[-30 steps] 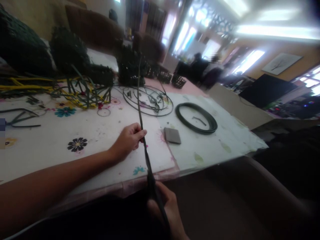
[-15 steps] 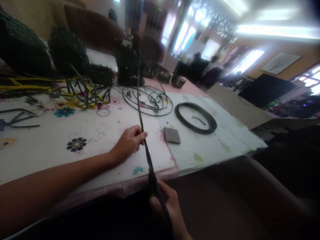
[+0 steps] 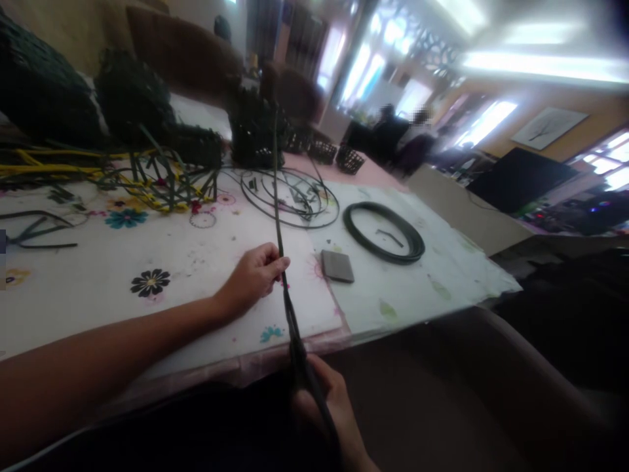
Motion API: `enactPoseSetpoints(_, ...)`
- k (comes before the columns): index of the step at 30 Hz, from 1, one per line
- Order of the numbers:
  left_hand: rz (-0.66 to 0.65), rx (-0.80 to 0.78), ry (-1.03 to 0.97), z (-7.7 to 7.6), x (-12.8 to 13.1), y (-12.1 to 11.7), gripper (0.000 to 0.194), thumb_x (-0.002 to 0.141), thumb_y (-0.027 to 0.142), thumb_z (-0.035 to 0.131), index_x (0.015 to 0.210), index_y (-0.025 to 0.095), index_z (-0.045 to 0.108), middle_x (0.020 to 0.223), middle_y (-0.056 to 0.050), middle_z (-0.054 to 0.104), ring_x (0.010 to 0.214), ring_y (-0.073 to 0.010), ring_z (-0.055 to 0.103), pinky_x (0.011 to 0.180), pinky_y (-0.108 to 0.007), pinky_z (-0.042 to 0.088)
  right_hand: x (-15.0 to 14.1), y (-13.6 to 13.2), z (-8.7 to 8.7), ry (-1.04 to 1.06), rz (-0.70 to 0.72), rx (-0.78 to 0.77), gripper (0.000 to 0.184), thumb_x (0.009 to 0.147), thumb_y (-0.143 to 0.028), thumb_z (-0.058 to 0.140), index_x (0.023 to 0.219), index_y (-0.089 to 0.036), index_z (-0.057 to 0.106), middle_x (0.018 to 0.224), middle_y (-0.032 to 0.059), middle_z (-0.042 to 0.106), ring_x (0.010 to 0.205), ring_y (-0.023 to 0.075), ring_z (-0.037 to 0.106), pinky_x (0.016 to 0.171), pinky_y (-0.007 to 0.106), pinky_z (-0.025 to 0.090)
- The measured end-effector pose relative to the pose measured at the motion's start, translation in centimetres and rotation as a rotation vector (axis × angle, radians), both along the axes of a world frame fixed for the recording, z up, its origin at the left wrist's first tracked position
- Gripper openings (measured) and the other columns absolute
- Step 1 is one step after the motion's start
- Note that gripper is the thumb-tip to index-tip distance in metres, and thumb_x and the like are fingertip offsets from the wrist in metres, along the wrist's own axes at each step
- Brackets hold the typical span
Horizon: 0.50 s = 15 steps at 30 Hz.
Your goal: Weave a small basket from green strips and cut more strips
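My left hand (image 3: 259, 272) pinches a thin dark green strip (image 3: 277, 203) between thumb and fingers, above the flowered tablecloth. The strip rises from the hand toward the baskets at the back, and its lower end runs down to dark scissors (image 3: 297, 351). My right hand (image 3: 331, 400) is closed around the scissors' handles beyond the table's front edge. The blades point up toward my left hand and lie along the strip; shadow hides exactly how they meet it. Right of my left hand, a flat grey block (image 3: 337, 266) rests on the cloth.
A coil of dark strip (image 3: 350, 229) lies right of the block, with looser loops (image 3: 247, 200) behind. Yellow and green strips (image 3: 164, 180) are tangled at left. Dark woven baskets (image 3: 255, 128) stand along the back. People (image 3: 400, 134) sit in the distance.
The strip's upper part has swung slightly to the right. Both hands keep nearly the same place, and the view has shifted a little.
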<state>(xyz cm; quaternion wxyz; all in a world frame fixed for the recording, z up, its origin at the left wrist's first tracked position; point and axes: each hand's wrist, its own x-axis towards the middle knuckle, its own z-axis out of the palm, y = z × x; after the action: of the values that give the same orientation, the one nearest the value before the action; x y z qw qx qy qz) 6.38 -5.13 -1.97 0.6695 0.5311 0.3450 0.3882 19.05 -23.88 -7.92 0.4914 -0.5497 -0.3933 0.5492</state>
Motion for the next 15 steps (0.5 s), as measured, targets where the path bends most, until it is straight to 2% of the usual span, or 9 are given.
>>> enactPoseSetpoints(6,-0.007,0.013,0.017,-0.23,0.14,-0.32,0.025,0.085,0.023,0.059,0.067,0.018,0.042,0.055,0.006,0.047,0.036,-0.0021,0.034,0.034,-0.017,0.023,0.09,0.12,-0.62,0.005,-0.004,-0.023,0.050,0.069,-0.053,0.074,0.099,-0.013,0.065,0.050,-0.0061,0.047,0.040,0.0058,0.037,0.039,0.016,0.030)
enactPoseSetpoints(15,-0.008,-0.038,0.005,-0.28,0.18,-0.24,0.025,0.085,0.022,0.058,0.067,0.018,0.042,0.052,0.006,0.047,0.034,-0.0018,0.032,0.033,-0.016,0.020,-0.14,0.34,0.32,-0.001,-0.022,-0.014,0.046,0.068,-0.051,0.075,0.096,-0.016,0.069,0.057,-0.0058,0.042,0.047,0.0057,0.031,0.042,0.016,0.027)
